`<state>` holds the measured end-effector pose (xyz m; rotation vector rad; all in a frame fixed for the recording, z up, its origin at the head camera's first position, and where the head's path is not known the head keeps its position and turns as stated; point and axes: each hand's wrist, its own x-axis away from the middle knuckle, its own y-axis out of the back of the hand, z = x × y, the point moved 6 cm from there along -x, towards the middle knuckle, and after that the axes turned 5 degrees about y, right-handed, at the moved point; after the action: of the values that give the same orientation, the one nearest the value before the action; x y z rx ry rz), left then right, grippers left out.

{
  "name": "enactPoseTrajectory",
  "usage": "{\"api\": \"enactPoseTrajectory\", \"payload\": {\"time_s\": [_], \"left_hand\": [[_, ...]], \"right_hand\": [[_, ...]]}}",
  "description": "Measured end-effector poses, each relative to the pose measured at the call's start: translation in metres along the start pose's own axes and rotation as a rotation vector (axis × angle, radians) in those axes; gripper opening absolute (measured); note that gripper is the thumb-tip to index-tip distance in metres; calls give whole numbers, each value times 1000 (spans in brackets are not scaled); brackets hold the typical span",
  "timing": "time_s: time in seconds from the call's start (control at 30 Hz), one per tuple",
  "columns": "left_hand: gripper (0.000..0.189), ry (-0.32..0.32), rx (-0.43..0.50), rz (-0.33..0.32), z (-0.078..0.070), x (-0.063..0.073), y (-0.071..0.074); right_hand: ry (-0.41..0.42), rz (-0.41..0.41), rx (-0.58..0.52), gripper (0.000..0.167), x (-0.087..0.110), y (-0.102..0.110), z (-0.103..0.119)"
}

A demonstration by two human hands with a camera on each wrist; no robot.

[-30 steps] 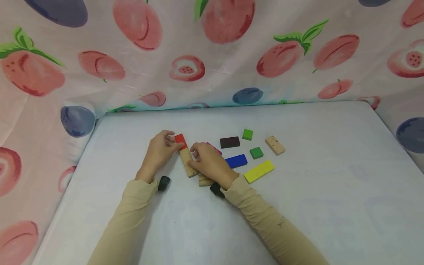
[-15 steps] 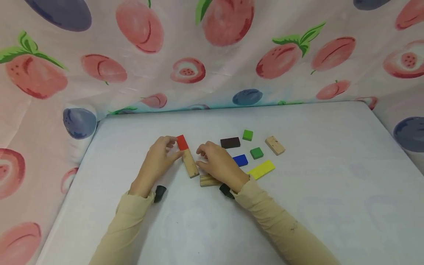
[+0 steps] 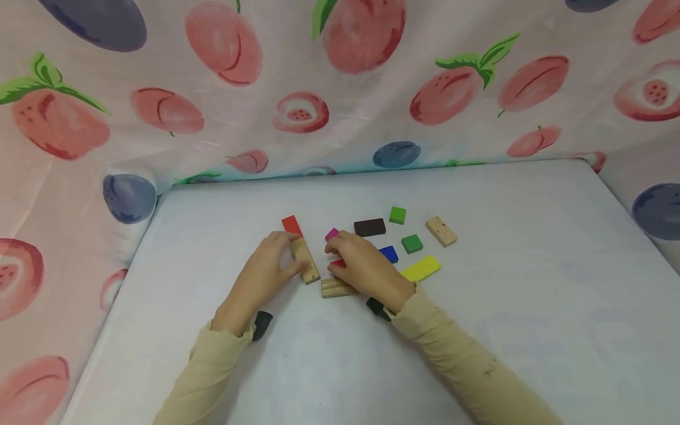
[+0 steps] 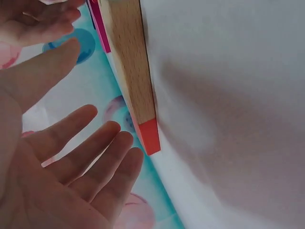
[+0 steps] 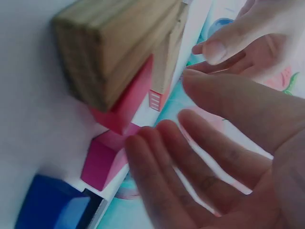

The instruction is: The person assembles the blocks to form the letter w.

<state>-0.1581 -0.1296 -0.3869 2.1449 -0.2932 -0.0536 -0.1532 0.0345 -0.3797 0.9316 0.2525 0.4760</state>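
My left hand (image 3: 259,274) hovers by a plain wooden block (image 3: 301,252), fingers spread and holding nothing. A small red block (image 3: 291,225) meets that block's far end in line with it. The left wrist view shows straight fingers beside the wooden block (image 4: 131,62) and its red end block (image 4: 150,137). My right hand (image 3: 372,268) is over a second red block (image 3: 337,263) and a ridged wooden block (image 3: 334,288), partly covering both. In the right wrist view its relaxed fingers are near the red block (image 5: 131,102) and a magenta block (image 5: 100,162), gripping nothing.
Right of the hands lie a dark brown block (image 3: 369,227), a blue block (image 3: 389,254), a yellow block (image 3: 422,269), a light green block (image 3: 397,215), a green block (image 3: 411,244) and a plain wooden block (image 3: 441,231). A fruit-print cloth (image 3: 361,124) backs the white table (image 3: 531,265).
My left hand has come off the red block and moved nearer me along the wooden block. The right hand has drawn away rightward from that wooden block, exposing the second red block.
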Motion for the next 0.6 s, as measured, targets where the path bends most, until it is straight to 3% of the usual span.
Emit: {"api": "enactPoseTrajectory", "payload": {"time_s": [0.4, 0.6], "left_hand": [[69, -32, -47, 76, -3, 12, -16], [69, -77, -63, 77, -2, 15, -19]], "right_hand": [[98, -14, 76, 16, 8, 0, -4], [126, -22, 121, 16, 11, 1, -4]]}}
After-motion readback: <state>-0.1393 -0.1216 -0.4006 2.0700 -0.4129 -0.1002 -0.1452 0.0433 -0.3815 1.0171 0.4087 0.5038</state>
